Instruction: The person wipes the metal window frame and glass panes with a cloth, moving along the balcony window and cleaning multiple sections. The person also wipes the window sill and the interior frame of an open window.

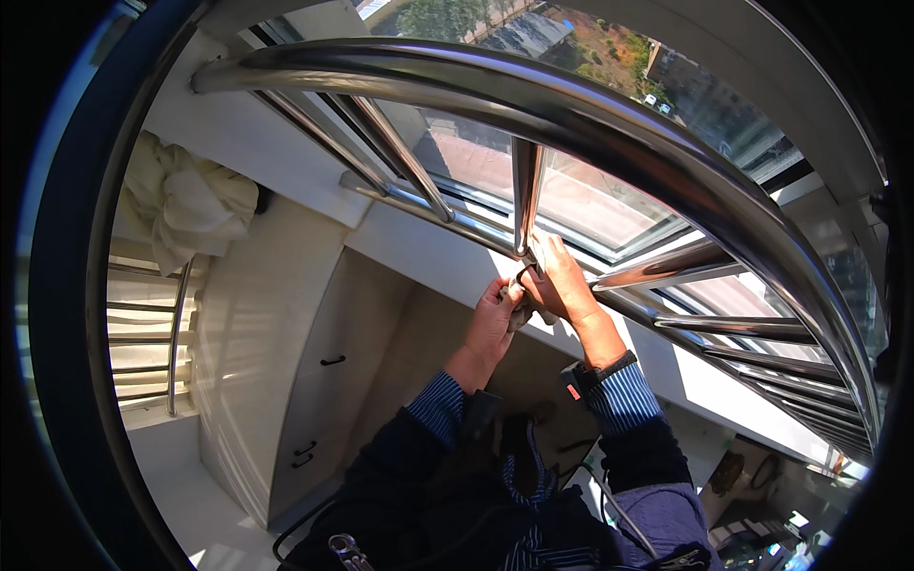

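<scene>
Top rail [571, 114]: thick shiny steel tube, arcs from upper left of the frame down to the right edge.
Window [590, 205]: behind the bars, centre to upper right; sunlit roofs and trees seen through the glass.
Cabinet [314, 381]: pale, lower left of centre; dark handles on its front.
White cloth [186, 200]: bunched at left, above a small steel rack.
Lower rail [447, 217]: thinner tube, runs from upper centre down to the right, under the upright bars.
Upright bar [526, 190]: centre of frame; foot meets the lower rail just above both hands.
Right hand [562, 285]: centre, just right of the bar foot; fingers curled and pressed together against the rail; dark band at the wrist.
Left hand [493, 319]: just left of and below the right hand, touching it; fingers bent around a rag.
Rag [520, 314]: small, greyish, pinched between the two hands right under the bar foot; mostly hidden.
</scene>
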`<action>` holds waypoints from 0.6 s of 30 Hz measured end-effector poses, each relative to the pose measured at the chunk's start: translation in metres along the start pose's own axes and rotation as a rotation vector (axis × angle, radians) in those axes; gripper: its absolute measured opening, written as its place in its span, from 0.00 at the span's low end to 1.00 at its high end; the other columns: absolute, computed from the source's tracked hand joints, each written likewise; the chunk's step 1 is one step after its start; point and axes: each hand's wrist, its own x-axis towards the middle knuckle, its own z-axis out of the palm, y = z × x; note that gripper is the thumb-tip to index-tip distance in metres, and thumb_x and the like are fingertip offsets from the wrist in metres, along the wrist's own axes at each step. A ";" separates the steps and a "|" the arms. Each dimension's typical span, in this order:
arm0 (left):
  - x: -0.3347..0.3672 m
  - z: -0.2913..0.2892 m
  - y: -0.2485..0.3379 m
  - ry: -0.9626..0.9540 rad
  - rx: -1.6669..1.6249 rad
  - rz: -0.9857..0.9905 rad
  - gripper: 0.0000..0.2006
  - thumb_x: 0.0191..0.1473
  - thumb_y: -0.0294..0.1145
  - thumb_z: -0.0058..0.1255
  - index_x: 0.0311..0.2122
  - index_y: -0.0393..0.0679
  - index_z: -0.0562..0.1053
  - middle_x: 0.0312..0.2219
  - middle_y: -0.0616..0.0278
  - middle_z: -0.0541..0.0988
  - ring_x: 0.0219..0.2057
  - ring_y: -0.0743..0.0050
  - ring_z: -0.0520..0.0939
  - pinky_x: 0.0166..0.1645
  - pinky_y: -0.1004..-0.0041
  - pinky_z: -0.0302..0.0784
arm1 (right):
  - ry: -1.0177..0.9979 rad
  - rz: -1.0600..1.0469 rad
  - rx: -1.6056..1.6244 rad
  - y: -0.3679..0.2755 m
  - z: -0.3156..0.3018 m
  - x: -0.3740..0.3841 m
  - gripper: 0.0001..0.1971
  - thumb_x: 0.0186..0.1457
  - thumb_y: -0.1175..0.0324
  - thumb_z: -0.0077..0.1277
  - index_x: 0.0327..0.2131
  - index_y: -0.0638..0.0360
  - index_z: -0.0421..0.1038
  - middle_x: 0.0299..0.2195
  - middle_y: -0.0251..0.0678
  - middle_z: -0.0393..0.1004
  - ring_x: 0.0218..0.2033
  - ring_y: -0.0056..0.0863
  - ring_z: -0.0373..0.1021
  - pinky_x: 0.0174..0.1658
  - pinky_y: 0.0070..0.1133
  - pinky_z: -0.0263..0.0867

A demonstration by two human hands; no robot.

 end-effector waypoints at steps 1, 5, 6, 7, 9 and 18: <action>-0.002 0.000 0.000 -0.016 -0.017 -0.022 0.07 0.63 0.33 0.54 0.43 0.46 0.71 0.27 0.72 0.74 0.21 0.91 0.70 0.30 0.83 0.74 | 0.025 -0.015 0.114 0.001 -0.002 0.002 0.29 0.52 0.67 0.53 0.58 0.60 0.63 0.49 0.54 0.68 0.51 0.52 0.69 0.56 0.37 0.65; -0.002 0.006 -0.003 0.015 0.004 0.016 0.07 0.64 0.34 0.54 0.42 0.46 0.70 0.25 0.74 0.72 0.21 0.89 0.69 0.30 0.82 0.72 | -0.168 0.132 0.417 0.000 -0.004 0.019 0.26 0.54 0.72 0.48 0.59 0.55 0.66 0.43 0.43 0.75 0.42 0.33 0.73 0.49 0.26 0.68; 0.000 0.007 -0.003 -0.016 0.003 0.064 0.07 0.64 0.33 0.53 0.42 0.46 0.70 0.25 0.75 0.72 0.20 0.89 0.67 0.28 0.83 0.69 | -0.187 0.126 0.400 -0.001 -0.004 0.022 0.25 0.56 0.75 0.47 0.59 0.54 0.65 0.41 0.42 0.75 0.39 0.33 0.74 0.47 0.26 0.69; 0.002 0.007 -0.004 0.017 0.033 0.058 0.07 0.64 0.34 0.53 0.43 0.46 0.69 0.25 0.74 0.72 0.21 0.87 0.71 0.32 0.81 0.74 | -0.174 0.052 0.453 -0.003 -0.003 0.025 0.23 0.56 0.76 0.46 0.56 0.54 0.68 0.37 0.38 0.75 0.36 0.28 0.73 0.44 0.23 0.69; 0.005 0.001 -0.002 -0.010 0.013 0.010 0.08 0.64 0.35 0.53 0.44 0.46 0.70 0.28 0.72 0.74 0.25 0.86 0.75 0.35 0.79 0.78 | -0.217 0.251 0.548 -0.005 -0.002 0.029 0.17 0.57 0.72 0.49 0.51 0.55 0.71 0.36 0.38 0.75 0.37 0.30 0.74 0.42 0.26 0.71; -0.008 0.002 -0.013 0.067 0.037 -0.075 0.07 0.65 0.32 0.51 0.46 0.45 0.72 0.33 0.72 0.77 0.31 0.85 0.76 0.34 0.81 0.76 | 0.047 0.030 -0.154 0.001 -0.003 -0.014 0.27 0.48 0.76 0.53 0.55 0.55 0.67 0.47 0.49 0.74 0.46 0.51 0.72 0.49 0.37 0.70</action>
